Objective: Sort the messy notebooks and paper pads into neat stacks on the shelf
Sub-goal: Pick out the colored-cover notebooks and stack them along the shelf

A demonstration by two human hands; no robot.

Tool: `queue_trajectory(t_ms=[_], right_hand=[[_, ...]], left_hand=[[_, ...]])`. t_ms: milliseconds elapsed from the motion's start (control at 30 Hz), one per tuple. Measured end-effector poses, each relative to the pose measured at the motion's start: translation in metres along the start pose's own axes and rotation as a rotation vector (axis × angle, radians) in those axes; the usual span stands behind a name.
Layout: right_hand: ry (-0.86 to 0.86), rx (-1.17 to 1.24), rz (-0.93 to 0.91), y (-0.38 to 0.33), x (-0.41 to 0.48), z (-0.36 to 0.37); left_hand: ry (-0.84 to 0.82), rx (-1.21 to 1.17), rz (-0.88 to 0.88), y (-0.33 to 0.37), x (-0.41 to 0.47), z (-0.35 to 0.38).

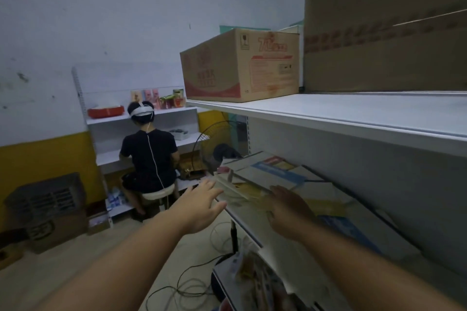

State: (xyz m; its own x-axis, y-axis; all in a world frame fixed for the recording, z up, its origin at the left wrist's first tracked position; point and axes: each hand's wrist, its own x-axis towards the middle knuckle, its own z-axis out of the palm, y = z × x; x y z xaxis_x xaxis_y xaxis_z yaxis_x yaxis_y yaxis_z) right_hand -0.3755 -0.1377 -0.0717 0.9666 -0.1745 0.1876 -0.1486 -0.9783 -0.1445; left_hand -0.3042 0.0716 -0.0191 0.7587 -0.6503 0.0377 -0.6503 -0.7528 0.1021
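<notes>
Head view: left hand spread off shelf edge

Single head-worn view, facing forward and down, close beside the shelf, room beyond

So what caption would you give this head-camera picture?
Both hands, left hand and right hand, reach toward scattered notebooks on a white shelf below a cardboard box.
</notes>
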Motion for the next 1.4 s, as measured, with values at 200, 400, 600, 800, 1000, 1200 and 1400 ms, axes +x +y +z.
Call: queue_trajectory(t_ms=[200,400,600,800,1000,1200,1400], right_hand=[[-0.009,0.029,0.113,0.023,0.063,0.010],[0.102,-0.236,0.165,0.023,0.080,0.019],[0.426,-0.206,0.347,0.005,0.080,0.009],[0.393,0.052,0.383,-0.046,0.070,0.013],[-0.098,0.094,0.917,-0.011,0.063,0.027],[-0.253,0.004,0.906,0.003,0.072,0.027],[0.211,-0.248,0.428,0.016,0.051,-0.004]], left_hand=[[0.011,-0.230,0.094,-0.025,0.079,0.011],[-0.075,-0.699,0.193,-0.044,0.151,0.013],[-0.543,-1.443,0.029,-0.029,0.196,0.017],[-0.656,-1.897,-0.155,0.003,0.213,0.032],[-0.473,-1.767,-0.110,-0.029,0.250,0.025],[-0.413,-1.578,-0.019,-0.066,0.261,0.016],[-0.488,-1.540,-0.068,-0.085,0.261,0.005]])
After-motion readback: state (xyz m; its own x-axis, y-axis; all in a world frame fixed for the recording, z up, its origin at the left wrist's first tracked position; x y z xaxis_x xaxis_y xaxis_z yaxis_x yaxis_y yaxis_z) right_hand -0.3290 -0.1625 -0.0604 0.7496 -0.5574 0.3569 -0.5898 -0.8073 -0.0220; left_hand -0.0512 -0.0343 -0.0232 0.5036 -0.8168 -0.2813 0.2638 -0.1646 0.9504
